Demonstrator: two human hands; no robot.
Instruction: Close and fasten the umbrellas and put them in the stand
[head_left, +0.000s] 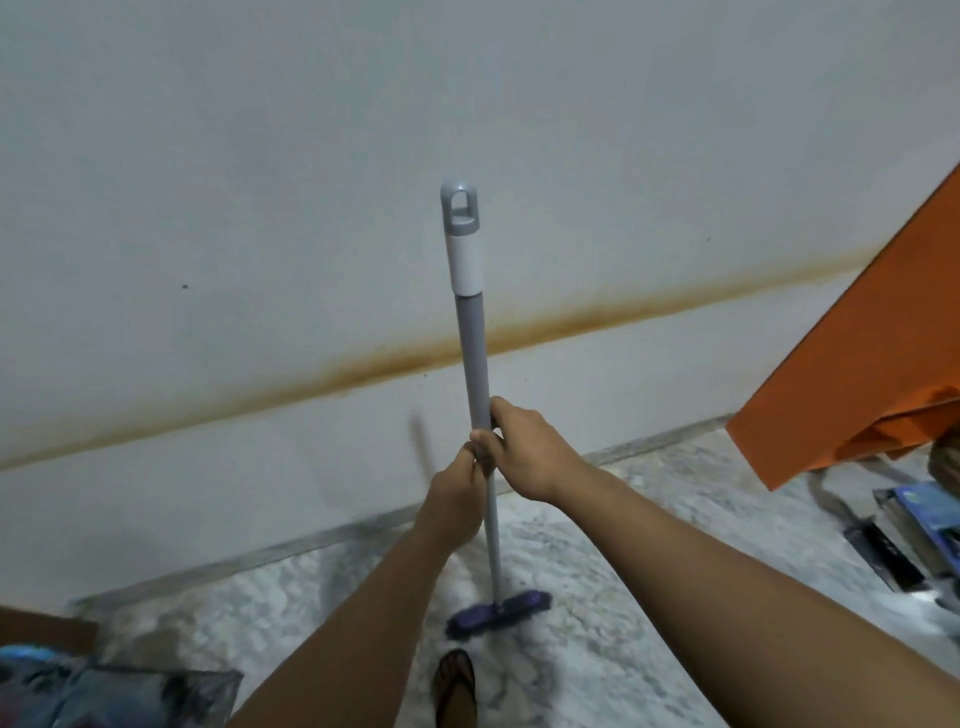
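Against pale wall (260, 182) with rusty horizontal stain, mottled floor (597, 597) below. Orange panel (857, 374) leans at right edge. Grey-handled broom (470, 332) stands near upright, purple head (498, 612) on floor. Right hand (524, 447) and left hand (457, 493) stacked, touching, both wrapped round handle mid-shaft. Sandalled foot (456, 686) beneath. Umbrellas, stand: cannot tell where.

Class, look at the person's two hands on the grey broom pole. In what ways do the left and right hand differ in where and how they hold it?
1. The right hand grips the pole higher up; the left hand grips just below, touching it.
2. The right hand reaches in from the pole's right side, the left hand from its left.

Both curl round the same upright pole, and the broom head rests on the floor.
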